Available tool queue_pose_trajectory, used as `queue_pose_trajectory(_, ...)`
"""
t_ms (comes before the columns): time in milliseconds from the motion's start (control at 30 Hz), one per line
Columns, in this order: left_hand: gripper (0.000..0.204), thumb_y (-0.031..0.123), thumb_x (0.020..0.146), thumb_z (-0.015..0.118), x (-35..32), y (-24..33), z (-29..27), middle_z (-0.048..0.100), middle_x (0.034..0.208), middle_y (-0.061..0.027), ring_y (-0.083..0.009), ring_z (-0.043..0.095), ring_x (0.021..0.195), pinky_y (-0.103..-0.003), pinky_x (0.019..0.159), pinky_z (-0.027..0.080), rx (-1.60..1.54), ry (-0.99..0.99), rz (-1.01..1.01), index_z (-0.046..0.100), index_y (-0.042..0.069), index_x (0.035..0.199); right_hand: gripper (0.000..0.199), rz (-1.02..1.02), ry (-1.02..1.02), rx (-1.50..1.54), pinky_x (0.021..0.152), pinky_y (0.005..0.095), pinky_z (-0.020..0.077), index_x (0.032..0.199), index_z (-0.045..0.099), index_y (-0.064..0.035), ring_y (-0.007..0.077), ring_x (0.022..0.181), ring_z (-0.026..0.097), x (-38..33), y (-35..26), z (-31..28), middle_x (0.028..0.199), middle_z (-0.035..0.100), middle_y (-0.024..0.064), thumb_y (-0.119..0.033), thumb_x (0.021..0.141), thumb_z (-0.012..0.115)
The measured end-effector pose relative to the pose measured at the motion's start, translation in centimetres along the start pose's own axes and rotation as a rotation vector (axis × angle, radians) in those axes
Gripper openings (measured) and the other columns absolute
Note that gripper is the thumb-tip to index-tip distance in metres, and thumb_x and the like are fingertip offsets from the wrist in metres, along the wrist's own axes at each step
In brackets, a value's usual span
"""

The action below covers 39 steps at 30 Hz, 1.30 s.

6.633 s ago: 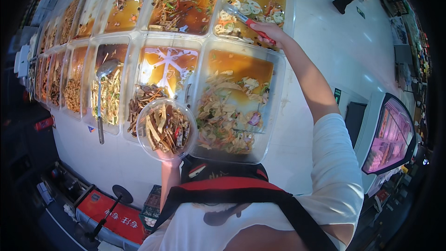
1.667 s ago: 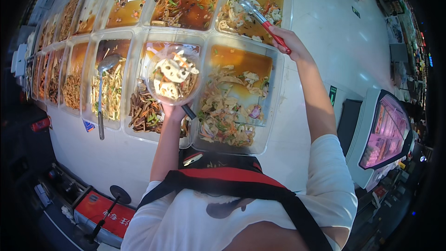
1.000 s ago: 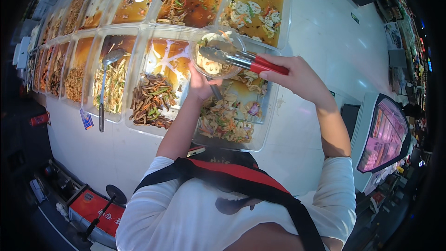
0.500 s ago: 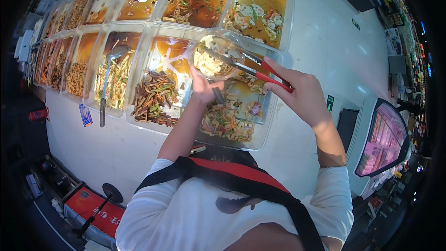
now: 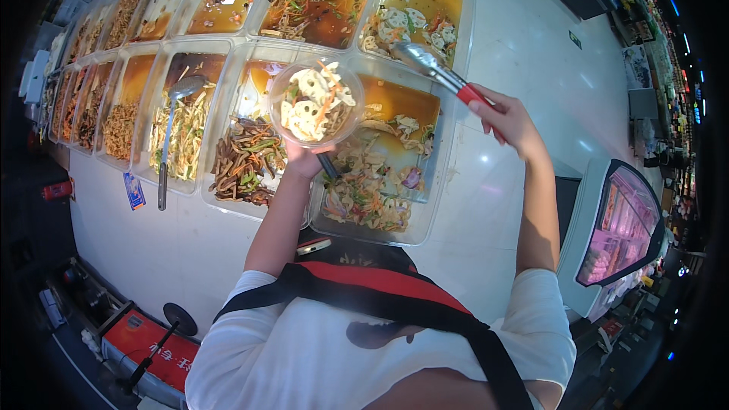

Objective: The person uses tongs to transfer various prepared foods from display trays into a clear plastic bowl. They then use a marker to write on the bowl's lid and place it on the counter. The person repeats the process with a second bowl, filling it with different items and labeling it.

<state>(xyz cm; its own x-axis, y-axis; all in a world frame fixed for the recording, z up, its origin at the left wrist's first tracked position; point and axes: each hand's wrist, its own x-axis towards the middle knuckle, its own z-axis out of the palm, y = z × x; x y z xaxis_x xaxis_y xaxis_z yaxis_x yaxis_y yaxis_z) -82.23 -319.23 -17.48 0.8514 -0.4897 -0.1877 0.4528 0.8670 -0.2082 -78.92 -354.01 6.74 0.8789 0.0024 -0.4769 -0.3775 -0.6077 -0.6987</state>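
Observation:
My left hand (image 5: pixel 304 162) is closed around the underside of a clear round plastic tub (image 5: pixel 359 110). Pale lotus root slices (image 5: pixel 307 112) with carrot strips fill the tub. Red-handled metal tongs (image 5: pixel 453 82) are gripped in my right hand (image 5: pixel 505 120), their tips above the far-right tray (image 5: pixel 465 38) of lotus root in brown liquid. Below the tub lies a tray (image 5: pixel 427 220) of mixed sliced vegetables, beside one of brown strips with green pepper (image 5: pixel 247 159). A dark handle (image 5: pixel 329 166) shows by my left hand; what it belongs to is hidden.
Two rows of clear food trays stretch to the left. A slotted spoon (image 5: pixel 173 118) rests in one, its handle over the near edge. On the right stands a glass-topped display freezer (image 5: pixel 619 231). At lower left is a red-topped stand (image 5: pixel 156 345).
The tongs have come out of the tub and swung up and right to the lotus root tray. My left hand and the tub have shifted left, and the lotus root now shows fully.

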Motion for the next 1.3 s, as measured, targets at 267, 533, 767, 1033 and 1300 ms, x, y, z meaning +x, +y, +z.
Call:
queue_pose_trajectory(267,0.066,0.064,0.093,0.046,-3.2,3.5,-3.8,0.055,0.133,-0.0101,-0.0271,0.059,0.101,-0.042,0.073,0.053,0.035,0.220,0.127,0.049,0.014,0.136,0.046,0.450,-0.146,0.316,0.032,0.0199,0.0303,0.093,0.063,-0.0066,0.0037,0.039,0.043,17.2,12.6,-1.7,0.061,0.056,0.0028,-0.052,0.090,0.067)
queue_pose_trajectory(533,0.066,0.061,0.094,0.047,-4.5,3.9,-3.7,0.055,0.137,-0.0115,-0.0310,0.060,0.115,-0.046,0.086,0.058,-0.031,0.114,0.181,0.049,0.013,0.139,0.042,0.232,-0.260,0.396,0.035,0.0192,0.0278,0.086,0.059,-0.0093,0.0030,0.039,0.042,22.5,8.5,3.9,0.061,0.055,-0.0008,-0.050,0.091,0.066)
queue_pose_trajectory(767,0.069,0.060,0.093,0.047,-4.2,4.9,-4.3,0.051,0.139,-0.0159,-0.0352,0.058,0.115,-0.038,0.068,0.056,0.037,0.262,0.251,0.044,0.011,0.142,0.040,0.228,-0.324,0.354,0.033,0.0169,0.0312,0.100,0.062,-0.0089,0.0018,0.039,0.043,25.0,9.1,5.1,0.063,0.056,-0.0011,-0.048,0.094,0.063)
queue_pose_trajectory(1033,0.078,0.053,0.094,0.050,-3.8,4.9,-5.4,0.036,0.146,-0.0344,-0.0495,0.052,0.122,-0.028,0.041,0.050,0.142,0.355,0.318,0.028,0.005,0.151,0.036,0.222,-0.358,0.477,0.032,0.0170,0.0292,0.107,0.061,-0.0089,0.0015,0.039,0.042,24.1,9.8,5.9,0.065,0.058,0.0006,-0.043,0.095,0.063)
queue_pose_trajectory(1300,0.069,0.057,0.095,0.047,-2.2,4.0,-3.0,0.051,0.126,-0.0245,-0.0308,0.063,0.090,-0.028,0.043,0.045,0.136,0.418,0.270,0.039,0.006,0.141,0.033,0.160,-0.310,0.603,0.034,0.0178,0.0283,0.113,0.061,-0.0083,0.0022,0.039,0.040,21.9,9.8,4.5,0.065,0.057,0.0004,-0.037,0.097,0.062)
